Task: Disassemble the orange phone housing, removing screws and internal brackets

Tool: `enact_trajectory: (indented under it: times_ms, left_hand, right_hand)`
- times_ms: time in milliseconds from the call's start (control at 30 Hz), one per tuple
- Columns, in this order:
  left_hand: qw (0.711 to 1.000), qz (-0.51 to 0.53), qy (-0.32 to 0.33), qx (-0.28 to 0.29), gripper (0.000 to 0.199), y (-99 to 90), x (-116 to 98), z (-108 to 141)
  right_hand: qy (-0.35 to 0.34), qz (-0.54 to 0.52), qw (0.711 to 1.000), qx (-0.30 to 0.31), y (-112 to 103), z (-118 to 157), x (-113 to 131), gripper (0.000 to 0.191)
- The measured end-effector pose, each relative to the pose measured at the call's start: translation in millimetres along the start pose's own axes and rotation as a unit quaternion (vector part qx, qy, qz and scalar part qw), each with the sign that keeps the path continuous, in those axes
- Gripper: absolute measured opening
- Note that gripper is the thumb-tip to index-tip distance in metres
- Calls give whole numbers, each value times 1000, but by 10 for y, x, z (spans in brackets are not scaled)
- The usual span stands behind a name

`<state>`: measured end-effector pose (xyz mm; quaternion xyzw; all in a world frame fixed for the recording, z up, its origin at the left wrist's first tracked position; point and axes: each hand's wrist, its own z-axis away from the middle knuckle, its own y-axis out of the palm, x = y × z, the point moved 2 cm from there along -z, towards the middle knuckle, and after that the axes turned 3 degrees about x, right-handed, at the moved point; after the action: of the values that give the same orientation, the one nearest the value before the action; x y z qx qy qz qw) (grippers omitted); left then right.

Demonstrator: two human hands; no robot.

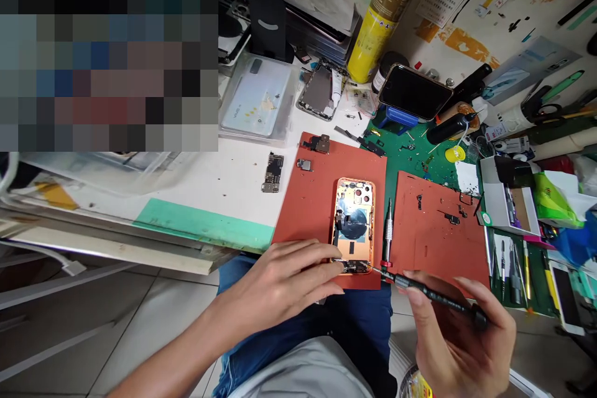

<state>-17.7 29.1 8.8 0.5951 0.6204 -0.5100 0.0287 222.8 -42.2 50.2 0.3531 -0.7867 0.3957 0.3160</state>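
An orange-edged phone housing (353,224) lies with its inside facing up on a red-brown mat. My left hand (284,280) steadies its lower left corner, fingers stretched over the edge and onto the dark part (357,266) at the bottom end. My right hand (466,323) is closed around a thin black screwdriver (433,293), held at a slant. The screwdriver's tip reaches the lower right corner of the housing. A second, silver screwdriver (388,230) with a red ring lies beside the housing's right edge.
A circuit board (273,172) lies on the white tabletop, and a camera module (319,143) on the mat. Small parts (451,218) are on the right mat (433,261). Behind stand a propped phone (415,92) and a yellow spray can (380,25). Several tools lie far right.
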Motion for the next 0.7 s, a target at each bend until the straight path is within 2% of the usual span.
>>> enact_trajectory:
  times_ms: [67, 133, 233, 367, 533, 700]
  left_hand:
    - [999, -36, 27, 8, 16, 12, -8, 3]
    - [998, -51, 35, 22, 17, 26, -9, -8]
    - [997, -56, 36, 33, 20, 42, -2, -18]
    - [997, -53, 42, 26, 24, 63, 16, 3]
    - [997, -54, 50, 17, 23, 75, 30, 15]
    - [997, -56, 52, 22, 19, 71, 31, 24]
  right_hand:
    - [-31, 42, 998, 30, -35, 35, 18, 72]
    - [-44, 79, 994, 56, -35, 34, 40, 67]
    - [-61, 119, 988, 71, -3, -14, 77, 54]
    - [-62, 122, 988, 76, 30, -57, 90, 49]
    - [-51, 105, 987, 112, 49, -22, 56, 61]
    - [-66, 110, 983, 129, 57, -24, 38, 64]
